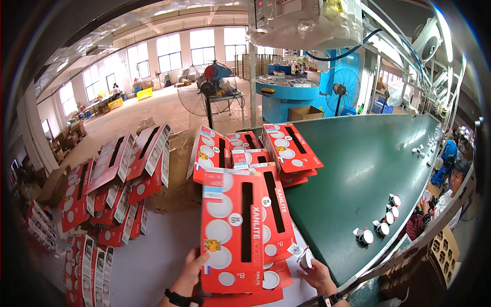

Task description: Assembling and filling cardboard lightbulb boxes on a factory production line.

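My left hand (190, 268) grips the lower left edge of a red and white cardboard box (225, 204) with a dark slot in its face. In my right hand (319, 278) is a small white round light fitting (306, 258) with a paper tag beside it. More red boxes (276, 215) of the same kind lie just behind the held one. Further back, another pile of red boxes (291, 148) overlaps the edge of the green conveyor belt (353, 174). Several white round fittings (365, 236) sit on the belt to the right.
Stacked red boxes (110, 192) stand at the left on the pale table (163, 230). A person (450, 197) sits across the belt at the right. Brown cardboard dividers (444, 256) are stacked at the lower right. Beyond the table stands a floor fan (207, 89).
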Tool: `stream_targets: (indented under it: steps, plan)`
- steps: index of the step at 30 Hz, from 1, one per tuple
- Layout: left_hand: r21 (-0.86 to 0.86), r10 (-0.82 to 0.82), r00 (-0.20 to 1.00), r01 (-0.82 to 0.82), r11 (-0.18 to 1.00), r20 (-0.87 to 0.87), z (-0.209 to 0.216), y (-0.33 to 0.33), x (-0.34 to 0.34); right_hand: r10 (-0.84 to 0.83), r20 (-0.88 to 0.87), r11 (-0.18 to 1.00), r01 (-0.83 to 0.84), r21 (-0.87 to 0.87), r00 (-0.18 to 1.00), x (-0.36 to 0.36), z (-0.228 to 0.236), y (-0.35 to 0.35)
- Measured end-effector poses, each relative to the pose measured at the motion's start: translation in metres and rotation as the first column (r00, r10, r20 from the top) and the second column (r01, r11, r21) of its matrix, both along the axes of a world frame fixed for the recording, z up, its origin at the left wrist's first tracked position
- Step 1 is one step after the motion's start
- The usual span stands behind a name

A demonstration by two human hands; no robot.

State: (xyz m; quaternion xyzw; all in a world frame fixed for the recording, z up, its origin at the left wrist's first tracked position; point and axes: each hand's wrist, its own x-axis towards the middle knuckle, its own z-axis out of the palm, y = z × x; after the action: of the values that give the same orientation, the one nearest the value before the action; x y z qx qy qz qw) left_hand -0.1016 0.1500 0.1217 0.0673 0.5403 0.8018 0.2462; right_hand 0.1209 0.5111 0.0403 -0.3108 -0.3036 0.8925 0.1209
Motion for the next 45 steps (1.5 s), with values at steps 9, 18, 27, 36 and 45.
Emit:
stream_targets:
  steps: [9,18,27,36,45]
  plan:
    - [0.087,0.218,0.975,-0.215,0.973,-0.03,0.017,-0.094,0.022,0.123,-0.119,0.991,-0.115,0.07,0.985,-0.043,-0.003,0.004]
    - [-0.052,0.39,0.921,-0.39,0.919,-0.016,0.008,-0.189,0.07,0.09,-0.177,0.996,-0.087,0.023,0.98,-0.104,0.015,0.003]
    - [-0.133,0.455,0.89,-0.454,0.881,-0.021,0.005,-0.196,0.095,0.122,-0.228,0.98,-0.081,0.183,0.966,-0.183,0.045,0.011]
    - [-0.156,0.495,0.792,-0.472,0.868,0.357,-0.033,-0.217,0.112,0.137,-0.321,0.963,-0.05,0.264,0.937,-0.265,0.091,0.013]
    - [-0.247,0.443,0.856,-0.384,0.89,0.266,-0.018,-0.182,0.112,0.19,-0.35,0.934,-0.058,0.353,0.917,-0.343,0.139,0.034]
